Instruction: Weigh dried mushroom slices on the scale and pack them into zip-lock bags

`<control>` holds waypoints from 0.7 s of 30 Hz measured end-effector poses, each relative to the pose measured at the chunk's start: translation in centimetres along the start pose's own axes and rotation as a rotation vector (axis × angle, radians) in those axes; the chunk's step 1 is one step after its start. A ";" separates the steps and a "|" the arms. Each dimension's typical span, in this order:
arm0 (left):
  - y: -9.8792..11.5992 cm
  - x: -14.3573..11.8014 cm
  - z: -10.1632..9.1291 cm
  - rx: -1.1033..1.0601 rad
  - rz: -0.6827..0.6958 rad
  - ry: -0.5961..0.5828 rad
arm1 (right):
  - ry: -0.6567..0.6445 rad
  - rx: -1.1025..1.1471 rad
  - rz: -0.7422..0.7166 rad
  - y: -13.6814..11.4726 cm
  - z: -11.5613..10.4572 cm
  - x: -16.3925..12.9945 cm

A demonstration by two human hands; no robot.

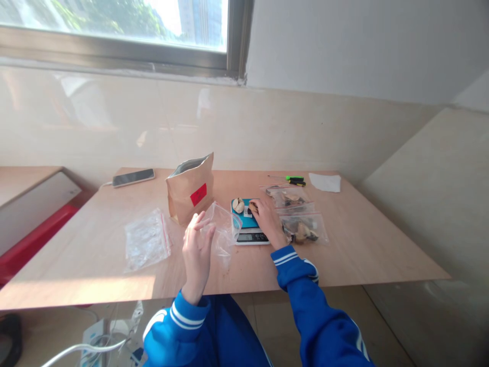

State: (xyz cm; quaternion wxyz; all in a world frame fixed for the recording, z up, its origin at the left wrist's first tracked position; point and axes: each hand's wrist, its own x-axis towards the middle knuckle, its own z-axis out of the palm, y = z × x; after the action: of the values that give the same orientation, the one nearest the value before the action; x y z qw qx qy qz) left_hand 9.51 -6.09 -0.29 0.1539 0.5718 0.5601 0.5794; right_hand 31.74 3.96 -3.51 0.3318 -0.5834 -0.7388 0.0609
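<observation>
My right hand (267,218) reaches over a kitchen scale (240,223) with a blue top, its fingers closed on a brown piece like a dried mushroom (252,207). A paler piece, also like a dried mushroom (238,205), lies on the scale's left side. My left hand (197,250) is raised with thumb and fingers apart, next to a clear zip bag (222,237). The bag's mouth gapes beside the scale; whether my fingertips touch it I cannot tell. Behind my left hand stands an open brown paper pouch (188,196) with a red label.
Filled zip bags (303,228) of dark and tan pieces lie right of the scale. Flat clear bags (147,242) lie at the left. A phone (133,177), two screwdrivers (295,178) and a white paper (324,182) are along the table's back.
</observation>
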 end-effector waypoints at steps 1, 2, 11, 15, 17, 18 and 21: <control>0.0 0.0 0.4 -0.025 -0.027 -0.024 | 0.028 0.015 0.014 -0.3 -0.2 0.3; 0.0 0.0 0.8 -0.047 -0.048 -0.046 | 0.070 0.060 0.036 -0.8 -0.5 0.7; 0.2 0.5 3.7 -0.176 -0.142 -0.075 | -0.175 0.844 0.209 -10.2 -3.7 2.6; 0.4 0.3 4.4 -0.214 -0.134 0.021 | -0.354 0.669 0.064 -11.0 -3.5 2.6; 0.4 0.1 4.7 -0.225 -0.122 0.043 | -0.383 0.529 0.026 -11.1 -3.2 2.6; 0.4 0.0 4.8 -0.234 -0.118 0.050 | -0.396 0.468 0.016 -11.3 -3.0 2.7; 0.4 -0.2 5.2 -0.256 -0.128 0.072 | -0.447 0.362 -0.048 -12.3 -2.4 3.3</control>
State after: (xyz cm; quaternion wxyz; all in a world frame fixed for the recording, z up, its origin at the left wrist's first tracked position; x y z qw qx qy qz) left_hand 14.13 -3.93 -1.51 0.2420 0.4897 0.5221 0.6550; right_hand 22.69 2.38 5.59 0.2610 -0.4692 -0.7842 0.3109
